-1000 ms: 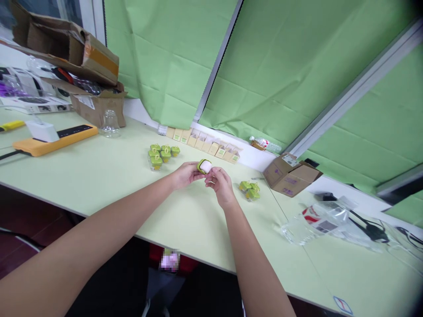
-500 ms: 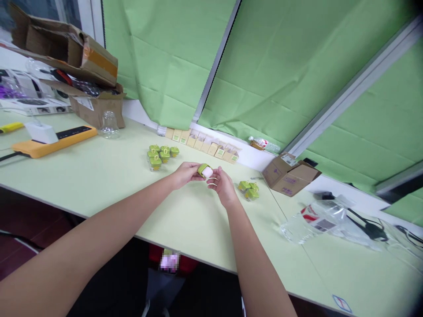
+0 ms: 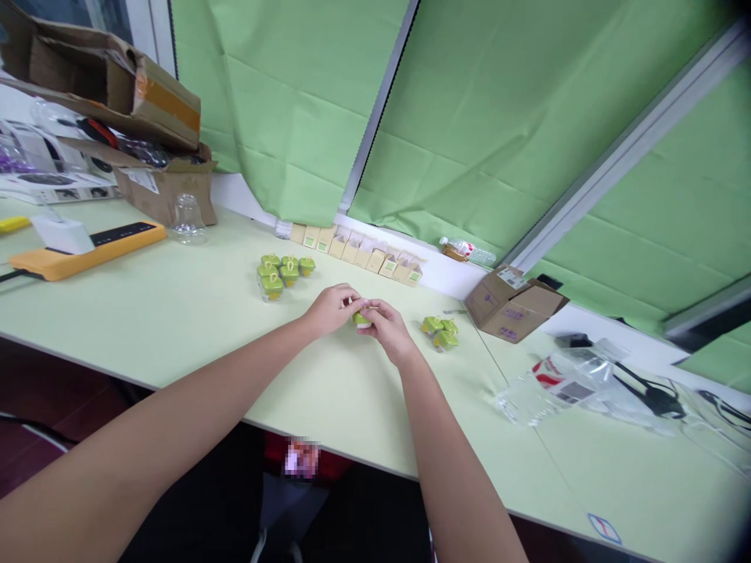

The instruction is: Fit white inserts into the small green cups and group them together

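A small green lid with a white part beneath it is pinched between both hands above the middle of the table; fingers cover much of it. My left hand grips it from the left, thumb and fingertips closed on its top. From the right, my right hand has its fingers bent round the other side. Several small clear containers with green lids and pale loops stand in a group to the left. Another small group of green-lidded containers is just beyond my right hand, to the right.
Small cardboard boxes line the back wall. A yellow power strip, a clear cup and larger cartons are at left. At right lie an open carton, a clear plastic bottle and black cables.
The lid has turned from showing its white part to sitting green side up. My right hand's fingers have closed onto it, and both hands have come closer together.
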Available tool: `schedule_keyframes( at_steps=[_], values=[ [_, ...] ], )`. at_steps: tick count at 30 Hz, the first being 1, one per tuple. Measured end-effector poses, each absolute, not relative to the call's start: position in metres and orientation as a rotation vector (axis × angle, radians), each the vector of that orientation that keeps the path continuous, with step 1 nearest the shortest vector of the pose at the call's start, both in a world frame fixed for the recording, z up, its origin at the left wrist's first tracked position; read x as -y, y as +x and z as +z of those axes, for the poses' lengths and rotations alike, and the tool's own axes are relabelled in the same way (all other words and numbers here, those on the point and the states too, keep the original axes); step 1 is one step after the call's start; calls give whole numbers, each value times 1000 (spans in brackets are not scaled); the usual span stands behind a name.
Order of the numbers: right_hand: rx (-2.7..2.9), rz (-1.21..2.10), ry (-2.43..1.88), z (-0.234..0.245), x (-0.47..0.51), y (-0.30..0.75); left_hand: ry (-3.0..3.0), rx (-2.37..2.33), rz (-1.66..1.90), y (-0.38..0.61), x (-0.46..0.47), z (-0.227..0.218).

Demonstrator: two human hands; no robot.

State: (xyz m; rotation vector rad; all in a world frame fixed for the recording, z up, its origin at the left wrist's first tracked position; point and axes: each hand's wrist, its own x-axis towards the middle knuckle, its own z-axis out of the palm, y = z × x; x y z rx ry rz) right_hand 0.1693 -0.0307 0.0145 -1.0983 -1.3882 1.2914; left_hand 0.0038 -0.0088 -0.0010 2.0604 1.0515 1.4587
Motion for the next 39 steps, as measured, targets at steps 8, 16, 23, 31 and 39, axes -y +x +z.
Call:
schedule_keyframes(
  at_steps=[8,16,23,31,39],
  values=[
    [1245,1185,-1196,9,26,172,2306,-1411,1436,-7,0,-14],
    [1202,1106,-1133,9,24,174,2346,-1361,1022,-9,-3,-28],
    [1221,1000,-1106,10,21,174,2127,-1158,1004,0,4,-25],
    [1244,980,-1094,8,21,173,2136,-1032,1004,1,11,-18],
    [1250,964,-1104,6,20,173,2151,-1032,1048,1,10,-20]
  ],
)
